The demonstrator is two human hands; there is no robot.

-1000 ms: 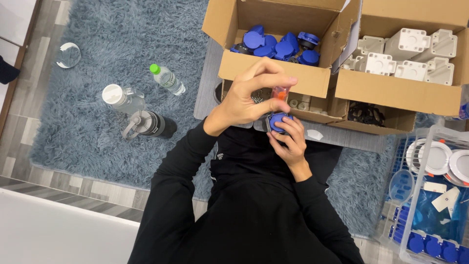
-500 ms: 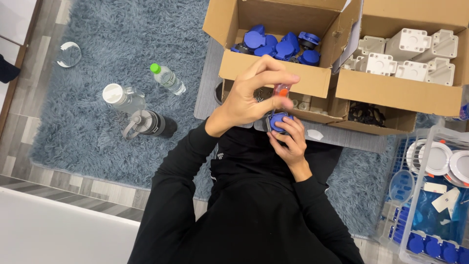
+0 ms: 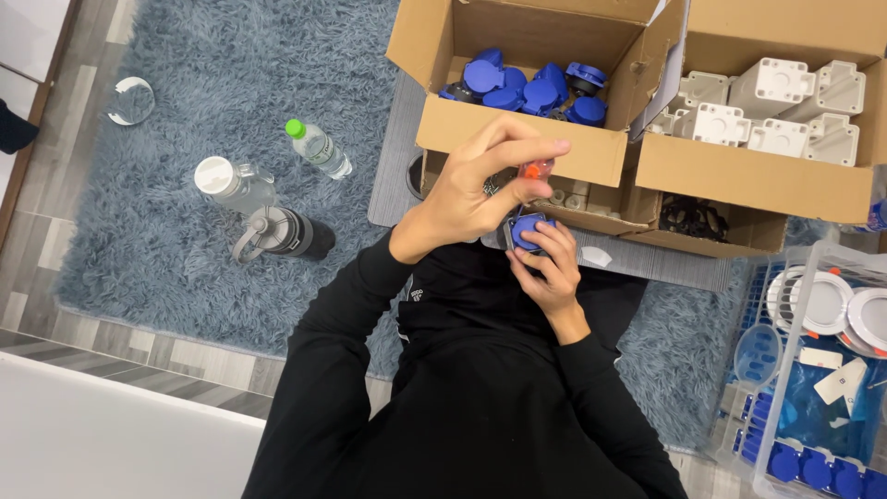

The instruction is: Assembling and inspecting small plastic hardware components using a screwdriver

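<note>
The right hand (image 3: 550, 268) is closed around a small blue part (image 3: 528, 231), holding it in front of the chest, just near the low open box (image 3: 591, 199). The left hand (image 3: 480, 189) is above it, and its fingertips (image 3: 545, 148) pinch a small orange piece (image 3: 534, 169) directly over the blue part. I cannot tell if the orange piece touches the blue part. Both arms are in black sleeves (image 3: 333, 370).

Far from the hands stands a cardboard box (image 3: 517, 139) full of blue parts (image 3: 527, 88). To the right of it is a second cardboard box (image 3: 758, 176) with white plastic housings (image 3: 767, 111) inside. A dark bundle (image 3: 693, 217), maybe cables, lies in the low box under the second one.

On the left side, on the grey-blue rug (image 3: 185, 231), three bottles lie near each other: a clear bottle with a green cap (image 3: 317, 146), a bottle with a white lid (image 3: 233, 183), and a dark flask (image 3: 282, 236). A round glass thing (image 3: 132, 100) is further left, at the rug's edge.

At the right, a clear plastic bin (image 3: 804, 370) holds white round discs (image 3: 836, 300) and more blue caps (image 3: 813, 467) at its near end.
</note>
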